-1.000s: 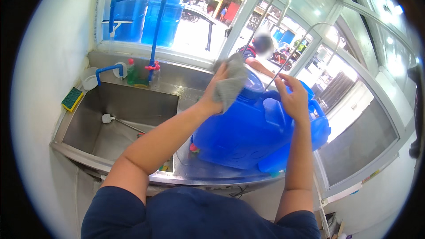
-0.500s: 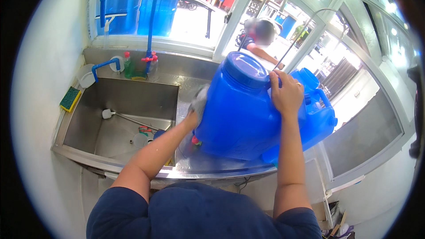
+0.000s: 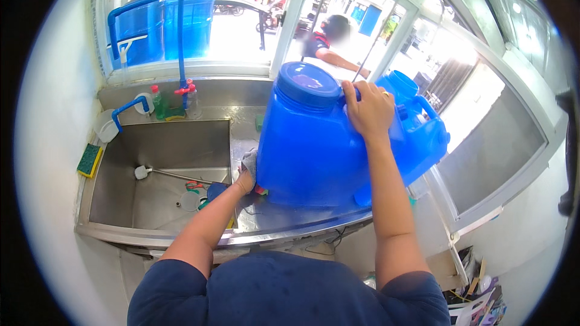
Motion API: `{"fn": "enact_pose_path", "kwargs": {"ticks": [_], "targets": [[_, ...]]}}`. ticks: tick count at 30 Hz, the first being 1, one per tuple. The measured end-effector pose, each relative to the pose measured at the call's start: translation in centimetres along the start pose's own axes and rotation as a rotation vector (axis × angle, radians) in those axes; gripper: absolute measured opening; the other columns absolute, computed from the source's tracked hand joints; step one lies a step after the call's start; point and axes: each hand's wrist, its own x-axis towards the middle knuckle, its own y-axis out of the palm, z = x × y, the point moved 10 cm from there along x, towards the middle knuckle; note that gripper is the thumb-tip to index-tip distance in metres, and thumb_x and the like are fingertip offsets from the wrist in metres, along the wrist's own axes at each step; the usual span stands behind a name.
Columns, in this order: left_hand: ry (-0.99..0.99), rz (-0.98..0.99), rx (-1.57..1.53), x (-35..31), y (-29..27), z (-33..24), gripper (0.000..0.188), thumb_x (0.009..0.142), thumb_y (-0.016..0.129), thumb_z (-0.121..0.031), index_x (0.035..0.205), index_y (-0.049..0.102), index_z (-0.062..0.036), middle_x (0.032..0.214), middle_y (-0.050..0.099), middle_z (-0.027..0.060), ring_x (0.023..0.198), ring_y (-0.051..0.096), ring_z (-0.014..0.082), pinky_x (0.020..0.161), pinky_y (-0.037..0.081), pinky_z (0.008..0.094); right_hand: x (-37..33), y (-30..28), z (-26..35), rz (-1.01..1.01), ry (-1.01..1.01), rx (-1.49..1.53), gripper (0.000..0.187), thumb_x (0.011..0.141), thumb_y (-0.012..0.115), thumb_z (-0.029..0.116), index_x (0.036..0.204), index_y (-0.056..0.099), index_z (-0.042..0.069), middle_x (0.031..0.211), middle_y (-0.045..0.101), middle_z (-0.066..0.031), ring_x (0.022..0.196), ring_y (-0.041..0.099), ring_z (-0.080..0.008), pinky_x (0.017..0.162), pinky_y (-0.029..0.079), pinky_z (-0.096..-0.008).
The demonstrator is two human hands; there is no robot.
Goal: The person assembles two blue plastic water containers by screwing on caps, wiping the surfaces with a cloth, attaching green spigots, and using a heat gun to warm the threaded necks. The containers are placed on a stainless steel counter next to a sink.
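Observation:
A large blue water jug [image 3: 308,151] with a wide round blue cap [image 3: 309,84] stands on the metal counter in front of me. My right hand [image 3: 370,111] is closed round the handle at its top. Against the jug's lower left side, my left hand [image 3: 244,182] holds a grey cloth [image 3: 251,162]; the jug and cloth hide part of its fingers. Behind the jug to the right, a second blue jug [image 3: 432,139] shows its open round mouth [image 3: 403,83].
To the left is a steel sink [image 3: 127,181] with a long-handled white brush [image 3: 142,172]. A sponge [image 3: 90,160], a blue pipe tap [image 3: 130,107] and bottles [image 3: 159,102] line its edges. Outside the window, a person [image 3: 329,42] reaches an arm toward the opening.
My left hand has slid the cloth lower along the jug's left side. My right hand keeps its hold on the handle. The whole view has shifted slightly.

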Motion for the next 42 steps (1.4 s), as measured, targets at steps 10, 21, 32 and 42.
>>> {"fn": "enact_pose_path", "kwargs": {"ticks": [10,21,32,42], "targets": [[0.567,-0.541,-0.793,4.1,-27.6,-22.1,0.061,0.090,0.060,-0.030,0.138,0.044,0.0037,0.118,0.062,0.0193,0.106,0.061,0.0350,0.095,0.045,0.0465,0.1,0.1,-0.8,-0.015,0.062,0.147,0.033,0.098,0.053,0.035,0.091,0.068,0.007,0.083,0.068,-0.0137,0.077,0.065,-0.0321,0.076,0.045,-0.0436],[0.413,-0.400,0.720,4.7,-19.4,-41.1,0.064,0.086,0.057,-0.035,0.135,0.048,0.0044,0.141,0.040,0.0315,0.137,0.034,0.0456,0.115,0.021,0.0539,-7.9,-9.5,0.6,-0.371,0.092,0.796,0.042,0.096,0.057,0.025,0.127,0.055,-0.003,0.129,0.051,-0.0267,0.118,0.051,-0.0401,0.104,0.038,-0.0449],[0.547,-0.188,0.097,-3.1,-27.6,-39.9,0.048,0.081,0.076,-0.027,0.121,0.065,-0.0027,0.112,0.069,0.0175,0.103,0.068,0.0325,0.099,0.048,0.0431,-9.9,-1.7,-0.2,0.229,0.048,0.571,0.069,0.098,0.047,0.051,0.133,0.047,-0.009,0.142,0.042,-0.0338,0.136,0.040,-0.0433,0.111,0.031,-0.0506],[0.131,-0.650,0.299,-1.0,-29.2,-31.0,0.070,0.093,0.056,-0.053,0.146,0.039,-0.0095,0.154,0.028,0.0248,0.142,0.028,0.0457,0.112,0.015,0.0660,-3.8,3.6,1.1,0.648,0.073,0.325,0.093,0.084,0.045,0.077,0.123,0.055,-0.006,0.137,0.050,-0.0280,0.130,0.046,-0.0383,0.109,0.029,-0.0517]]}}
